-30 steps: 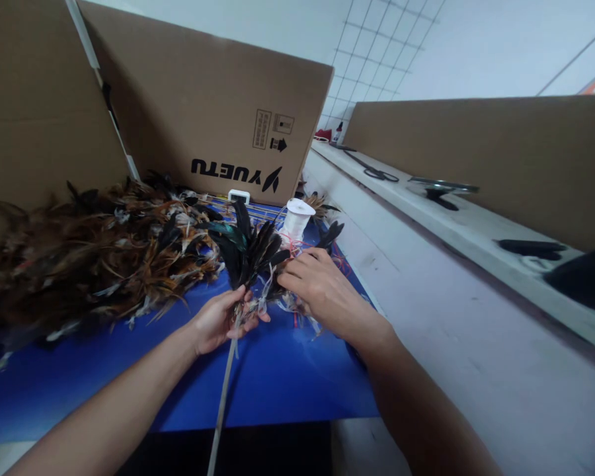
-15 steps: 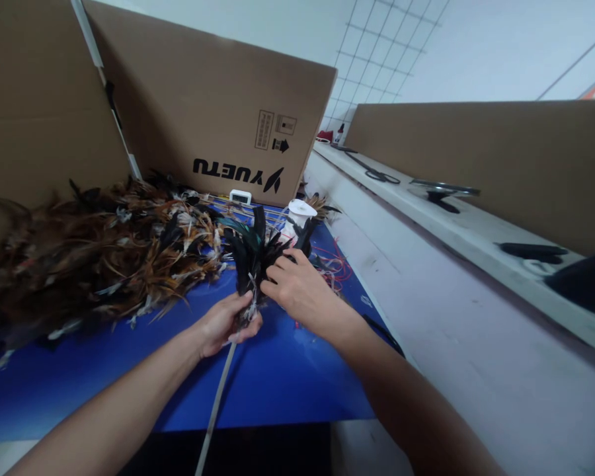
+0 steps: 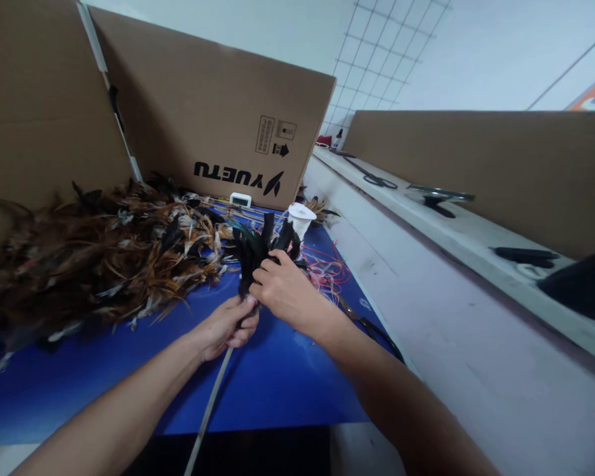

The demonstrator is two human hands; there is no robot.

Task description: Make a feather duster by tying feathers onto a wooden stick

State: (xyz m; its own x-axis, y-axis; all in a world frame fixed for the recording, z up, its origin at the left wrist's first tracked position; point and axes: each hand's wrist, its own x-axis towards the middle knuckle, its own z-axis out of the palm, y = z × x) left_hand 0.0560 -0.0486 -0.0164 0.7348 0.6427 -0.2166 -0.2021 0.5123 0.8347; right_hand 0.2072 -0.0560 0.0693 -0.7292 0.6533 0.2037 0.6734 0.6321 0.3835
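A feather duster (image 3: 252, 256) with dark, partly greenish feathers is upright over the blue table. My left hand (image 3: 231, 328) is closed around the base of its feathers, where they meet the stick. The thin pale stick (image 3: 209, 403) runs down from that hand past the table's front edge. My right hand (image 3: 285, 291) has its fingers curled against the right side of the feathers, its thumb side touching my left fingertips. What the right fingertips pinch is hidden by the hand.
Brown and black loose feathers (image 3: 114, 258) are heaped on the left. Behind stand a cardboard box (image 3: 178, 99), a small white digital display (image 3: 240, 199) and a white spool (image 3: 301, 215). Red strings (image 3: 330, 268) and scissors (image 3: 364, 322) lie right; a white ledge (image 3: 441, 231) runs alongside.
My right hand has moved left and slightly down, closer to my left hand at the feather base. The feathers are gathered more tightly. More of the scissors shows beside my right forearm.
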